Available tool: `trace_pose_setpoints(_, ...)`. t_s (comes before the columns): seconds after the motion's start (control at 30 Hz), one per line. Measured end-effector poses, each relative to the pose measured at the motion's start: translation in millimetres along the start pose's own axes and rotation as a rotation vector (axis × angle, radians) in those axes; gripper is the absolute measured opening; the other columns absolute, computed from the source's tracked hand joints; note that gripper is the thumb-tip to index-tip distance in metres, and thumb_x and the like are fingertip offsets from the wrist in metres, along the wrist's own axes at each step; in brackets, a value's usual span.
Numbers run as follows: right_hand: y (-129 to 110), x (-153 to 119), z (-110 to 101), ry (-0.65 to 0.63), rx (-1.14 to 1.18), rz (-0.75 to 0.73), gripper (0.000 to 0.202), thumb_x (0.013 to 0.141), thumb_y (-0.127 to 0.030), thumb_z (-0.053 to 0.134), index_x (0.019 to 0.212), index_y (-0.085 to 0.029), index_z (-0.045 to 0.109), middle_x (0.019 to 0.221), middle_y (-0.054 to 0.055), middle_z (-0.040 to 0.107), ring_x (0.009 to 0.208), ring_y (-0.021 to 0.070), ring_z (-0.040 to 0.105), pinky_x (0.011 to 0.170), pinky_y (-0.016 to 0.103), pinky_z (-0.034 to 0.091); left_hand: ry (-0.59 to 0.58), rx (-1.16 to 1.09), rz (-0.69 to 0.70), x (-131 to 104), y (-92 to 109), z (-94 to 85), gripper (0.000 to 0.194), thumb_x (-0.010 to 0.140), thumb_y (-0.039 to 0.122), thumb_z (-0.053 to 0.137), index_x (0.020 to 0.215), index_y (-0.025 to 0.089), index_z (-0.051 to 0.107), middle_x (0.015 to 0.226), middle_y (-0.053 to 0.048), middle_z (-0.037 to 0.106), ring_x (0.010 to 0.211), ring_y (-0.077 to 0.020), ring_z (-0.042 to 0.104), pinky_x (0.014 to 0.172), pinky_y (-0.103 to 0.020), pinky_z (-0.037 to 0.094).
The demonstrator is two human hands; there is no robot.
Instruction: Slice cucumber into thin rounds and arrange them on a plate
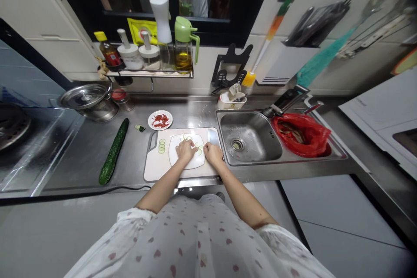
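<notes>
A white square plate [174, 161] lies on a pale cutting board [153, 169], with thin cucumber slices [187, 137] along its far and right parts. Over the plate, my left hand [186, 151] has curled fingers, its thumb and fingertips closed at a slice near the right side. My right hand [213, 154] is at the plate's right edge, fingertips pinched beside the same slices; the small piece in them is partly hidden. Behind that hand a wide knife blade [213, 136] rests on the board. Several overlapping slices [161, 146] lie left of the plate.
A whole cucumber [114, 152] lies on the steel counter at left, near cucumber scraps [140, 127]. Chopped red pieces fill a small plate [150, 120]. The sink [250, 139] and a red bag [301, 139] are at right. A bottle shelf [150, 74] and lidded pot [100, 108] stand behind.
</notes>
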State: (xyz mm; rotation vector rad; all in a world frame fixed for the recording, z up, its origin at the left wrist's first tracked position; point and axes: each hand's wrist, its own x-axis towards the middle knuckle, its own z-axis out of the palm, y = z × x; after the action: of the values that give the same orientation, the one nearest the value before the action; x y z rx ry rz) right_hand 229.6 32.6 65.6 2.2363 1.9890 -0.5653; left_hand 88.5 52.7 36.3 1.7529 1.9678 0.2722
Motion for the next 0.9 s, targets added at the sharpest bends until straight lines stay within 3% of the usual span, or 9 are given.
trace_pose_setpoints(0.9, 8.5, 3.7, 1.8, 0.041, 0.162, -0.001, 0.03, 0.091, -0.035, 0.043, 0.104, -0.022, 0.066, 0.1, 0.007, 0.069, 0.092, 0.0177, 0.061, 0.071, 0.023, 0.038, -0.077, 0.017, -0.05, 5.8, 3.4, -6.2, 0.028, 0.072, 0.048, 0.065, 0.086, 0.024, 0.059, 0.105, -0.004, 0.063, 0.102, -0.0259, 0.056, 0.09, -0.042, 0.032)
